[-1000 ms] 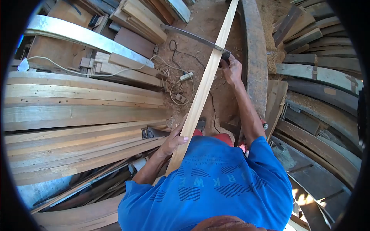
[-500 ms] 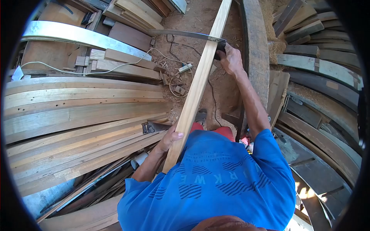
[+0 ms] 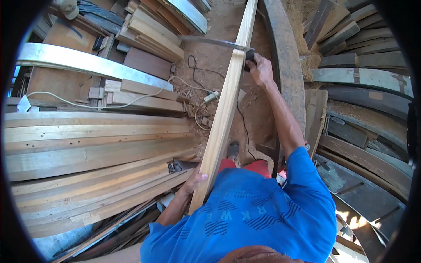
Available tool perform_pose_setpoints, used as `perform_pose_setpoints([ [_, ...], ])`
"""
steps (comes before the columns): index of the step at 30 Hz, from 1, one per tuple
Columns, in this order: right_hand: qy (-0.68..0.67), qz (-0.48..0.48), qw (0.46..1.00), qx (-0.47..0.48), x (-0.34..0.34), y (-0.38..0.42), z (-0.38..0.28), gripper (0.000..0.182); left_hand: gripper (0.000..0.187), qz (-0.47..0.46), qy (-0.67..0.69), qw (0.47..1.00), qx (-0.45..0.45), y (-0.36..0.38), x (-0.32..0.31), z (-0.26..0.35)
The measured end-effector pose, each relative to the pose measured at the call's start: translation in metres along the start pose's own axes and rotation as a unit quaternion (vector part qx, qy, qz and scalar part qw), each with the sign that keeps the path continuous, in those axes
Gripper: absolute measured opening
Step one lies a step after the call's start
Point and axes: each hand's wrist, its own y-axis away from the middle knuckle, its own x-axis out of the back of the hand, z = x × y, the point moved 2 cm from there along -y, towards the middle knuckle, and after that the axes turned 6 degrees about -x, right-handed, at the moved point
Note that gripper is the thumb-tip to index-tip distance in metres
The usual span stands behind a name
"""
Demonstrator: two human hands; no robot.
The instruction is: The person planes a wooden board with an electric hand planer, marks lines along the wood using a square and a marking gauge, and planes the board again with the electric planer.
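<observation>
So your right hand (image 3: 261, 70) is gripping the black handle (image 3: 249, 55) of the saw (image 3: 210, 40), blade lying across the long light board (image 3: 222, 107). Your left hand (image 3: 193, 180) is clamping the board's near end, just by your blue shirt (image 3: 245, 210). Black cord's (image 3: 242, 120) lying on the floor (image 3: 258, 105).
</observation>
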Motion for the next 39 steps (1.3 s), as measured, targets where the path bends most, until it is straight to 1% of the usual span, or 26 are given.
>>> perform_pose_setpoints([
  [2,0.042,0.036,0.998,-0.004,-0.004,-0.042,0.014,0.025,0.095,-0.003,0.021,0.999,0.035,0.003,0.007,-0.005],
  [4,0.067,0.018,0.997,-0.022,-0.007,-0.075,0.022,0.025,0.096,0.005,0.039,0.998,0.054,0.005,0.011,-0.008],
  [7,0.103,-0.006,0.994,-0.046,-0.018,-0.095,0.031,0.025,0.098,0.023,0.056,0.996,0.063,0.007,0.010,-0.008],
  [10,0.080,-0.026,0.995,-0.046,-0.017,-0.092,0.031,0.027,0.099,0.020,0.057,0.995,0.081,0.007,0.012,-0.011],
  [11,0.087,-0.025,0.994,-0.061,-0.018,-0.094,0.034,0.029,0.099,0.016,0.048,0.995,0.083,0.006,0.014,-0.013],
  [15,0.097,-0.040,0.992,-0.070,-0.017,-0.101,0.040,0.029,0.099,0.016,0.036,0.997,0.070,0.001,0.009,-0.008],
  [17,0.111,-0.043,0.990,-0.072,-0.018,-0.105,0.042,0.030,0.099,0.019,0.032,0.996,0.077,0.001,0.010,-0.009],
  [23,0.076,-0.070,0.992,-0.073,-0.014,-0.105,0.041,0.030,0.099,0.023,-0.004,0.996,0.083,-0.001,0.004,-0.001],
  [29,0.051,-0.055,0.995,-0.064,-0.006,-0.095,0.034,0.030,0.101,-0.002,-0.024,0.999,0.043,-0.006,0.007,-0.014],
  [33,0.032,-0.028,0.998,-0.049,-0.016,-0.096,0.056,0.029,0.104,-0.011,-0.054,0.998,-0.012,-0.011,0.000,-0.013],
  [35,0.034,-0.002,0.998,-0.045,-0.018,-0.094,0.060,0.028,0.104,-0.015,-0.054,0.998,-0.007,-0.012,0.002,-0.014],
  [38,0.009,-0.015,0.999,-0.050,-0.004,-0.075,0.041,0.027,0.102,-0.009,-0.049,0.999,-0.007,-0.010,-0.001,-0.008],
  [39,-0.022,0.024,0.999,-0.015,-0.006,-0.067,0.042,0.026,0.100,-0.006,-0.035,0.999,-0.004,-0.011,-0.001,-0.005],
])
